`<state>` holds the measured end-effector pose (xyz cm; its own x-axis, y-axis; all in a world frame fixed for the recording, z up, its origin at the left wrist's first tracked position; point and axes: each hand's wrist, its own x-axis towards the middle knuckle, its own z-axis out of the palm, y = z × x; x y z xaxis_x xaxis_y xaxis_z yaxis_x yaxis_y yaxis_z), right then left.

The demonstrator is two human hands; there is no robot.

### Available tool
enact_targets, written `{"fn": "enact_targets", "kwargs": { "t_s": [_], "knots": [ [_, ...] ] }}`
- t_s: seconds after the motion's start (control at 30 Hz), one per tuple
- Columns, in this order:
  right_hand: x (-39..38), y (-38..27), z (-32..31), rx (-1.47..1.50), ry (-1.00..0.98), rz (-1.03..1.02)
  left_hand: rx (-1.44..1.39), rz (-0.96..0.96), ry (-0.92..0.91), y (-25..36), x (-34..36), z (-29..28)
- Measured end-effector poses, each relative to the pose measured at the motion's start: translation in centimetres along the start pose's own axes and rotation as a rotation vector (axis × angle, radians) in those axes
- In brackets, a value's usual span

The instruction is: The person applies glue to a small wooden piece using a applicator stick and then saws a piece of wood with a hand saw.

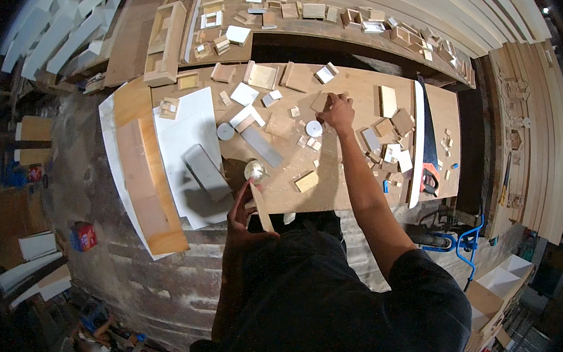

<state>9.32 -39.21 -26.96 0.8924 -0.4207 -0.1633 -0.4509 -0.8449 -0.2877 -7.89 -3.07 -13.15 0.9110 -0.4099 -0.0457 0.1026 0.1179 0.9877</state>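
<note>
My left hand (237, 220), close to my body at the near edge of the table, is closed around a pale flat wooden board (260, 207) held on edge. Just beyond it stands a small round clear container (254, 171). My right arm reaches to the far middle of the table. There my right hand (338, 113) has its fingers curled down on a thin flat wooden piece (319, 101); the fingertips are partly hidden. Near that hand lie a white round disc (314, 129), several small wooden blocks and a square wooden piece (280, 125).
White boards (185, 130) and a long wooden plank (151, 179) cover the table's left. A handsaw (429, 158) lies at the right beside a white strip (415, 145). Several small wooden boxes (313, 10) line the shelf behind. A blue metal frame (470, 247) stands right of the table.
</note>
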Motion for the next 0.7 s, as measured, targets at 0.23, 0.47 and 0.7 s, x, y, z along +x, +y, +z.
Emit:
{"fn": "enact_targets", "kwargs": {
  "t_s": [0.23,0.47,0.7],
  "knots": [
    [-7.1,0.5,-9.3,0.851,-0.173,-0.171,-0.012,0.041,0.01,3.4,2.2,0.2],
    [-20.3,-5.5,-24.1,0.939,-0.22,-0.476,0.038,0.239,-0.324,10.9,9.7,2.9],
    [-24.6,-7.3,-28.4,0.714,-0.099,-0.463,0.035,0.313,-0.405,11.5,11.3,5.3]
  ]
}}
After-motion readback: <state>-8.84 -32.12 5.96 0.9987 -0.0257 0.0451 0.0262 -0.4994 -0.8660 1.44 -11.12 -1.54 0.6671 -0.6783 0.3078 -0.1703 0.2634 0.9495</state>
